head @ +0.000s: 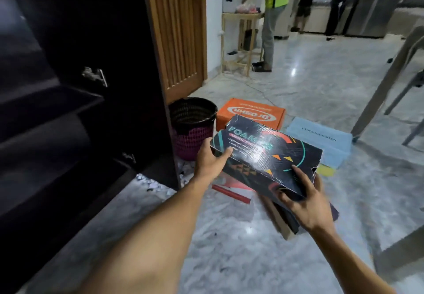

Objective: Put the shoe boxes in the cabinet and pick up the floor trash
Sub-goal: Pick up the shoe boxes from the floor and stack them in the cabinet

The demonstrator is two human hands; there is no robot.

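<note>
- Both hands are carrying the black shoe box (266,156), raised off the floor just right of the open cabinet (68,110).
- The left hand (211,163) is curling round the box's cabinet-side corner, and the right hand (307,202) is wrapping its far end.
- By my read, the box-stowing step is running. The orange box (250,114) and blue box (321,140) are waiting on the floor, farther right of the cabinet.
- The next move is calling for a swing left, levelling the box to slide it onto 1 of the dark shelves.
- Paper scraps (149,182) are lying at the cabinet's foot, so trash pickup is looking untouched.
</note>
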